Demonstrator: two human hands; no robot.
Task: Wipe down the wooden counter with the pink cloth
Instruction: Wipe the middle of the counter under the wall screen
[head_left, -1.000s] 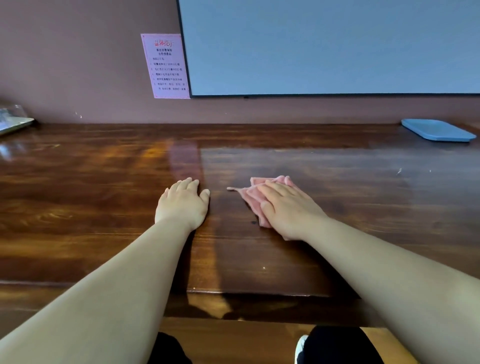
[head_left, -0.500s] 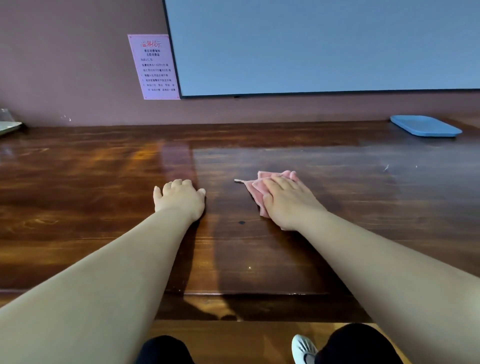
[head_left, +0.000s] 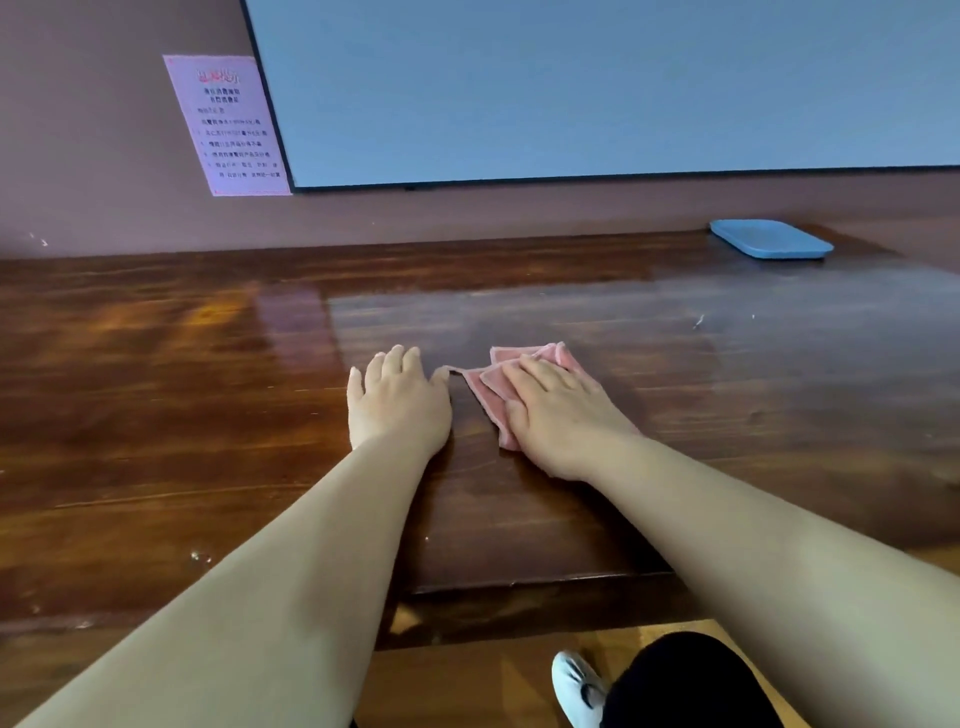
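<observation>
At frame centre, the right hand (head_left: 558, 415) presses flat, fingers extended, on the folded pink cloth (head_left: 493, 387), which lies on the wooden counter (head_left: 182, 415). The left hand (head_left: 397, 400) rests flat just beside it, fingers relaxed. A blue tray (head_left: 771, 239) sits upper right.

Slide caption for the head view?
Right hand presses pink cloth flat on wooden counter; left hand rests beside it.

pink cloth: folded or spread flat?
Folded. The pink cloth shows overlapping layers with stacked edges beside the right hand, which presses it flat on the counter.
</observation>
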